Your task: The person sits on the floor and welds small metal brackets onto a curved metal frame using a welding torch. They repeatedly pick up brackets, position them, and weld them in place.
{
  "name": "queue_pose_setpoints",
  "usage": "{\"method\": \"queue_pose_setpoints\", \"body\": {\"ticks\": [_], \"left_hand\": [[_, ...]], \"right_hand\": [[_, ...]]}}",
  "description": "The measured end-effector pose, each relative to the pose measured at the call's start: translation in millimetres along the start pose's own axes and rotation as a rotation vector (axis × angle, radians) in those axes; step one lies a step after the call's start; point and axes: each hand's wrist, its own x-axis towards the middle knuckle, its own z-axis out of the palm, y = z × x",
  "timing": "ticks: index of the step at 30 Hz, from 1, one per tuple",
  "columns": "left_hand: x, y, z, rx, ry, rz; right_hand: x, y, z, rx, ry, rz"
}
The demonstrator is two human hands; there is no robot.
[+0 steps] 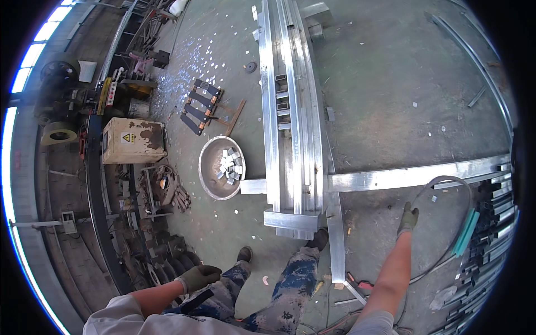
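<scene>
My left hand (201, 277), in a dark work glove, hangs by my left thigh with its fingers curled loosely together and nothing seen in them. Reaching out to the right, my gloved right hand (408, 218) has fingers apart and is empty. It is just on my side of a long silver metal beam (402, 177) that lies crosswise, apart from it. A dark cable (469, 195) loops to the right of that hand. Ahead of my feet, long metal channels (304, 134) lie side by side, with a short channel piece (290, 219) across their near end.
A round metal basin (207, 167) with several cut metal pieces stands left of the channels. Beyond it lies a slatted black rack (201, 106). A worn beige box (134, 140) and machinery line the left. Stacked metal profiles (491, 251) fill the right edge. Another beam (336, 240) points toward me.
</scene>
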Motion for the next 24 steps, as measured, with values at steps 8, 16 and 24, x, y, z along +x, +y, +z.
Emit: {"method": "queue_pose_setpoints", "body": {"ticks": [8,16,24], "left_hand": [[9.0,26.1,18.8,0.024,-0.022,-0.065],[23.3,13.2,9.4,0.251,-0.031,0.148],[32.7,78.5,15.9,0.029,-0.053,-0.049]], "right_hand": [[38.6,-27.7,6.7,-0.013,-0.114,-0.014],[42.9,-41.4,-0.9,-0.017,-0.181,-0.04],[-28.3,-44.2,-41.0,0.173,-0.685,-0.085]]}}
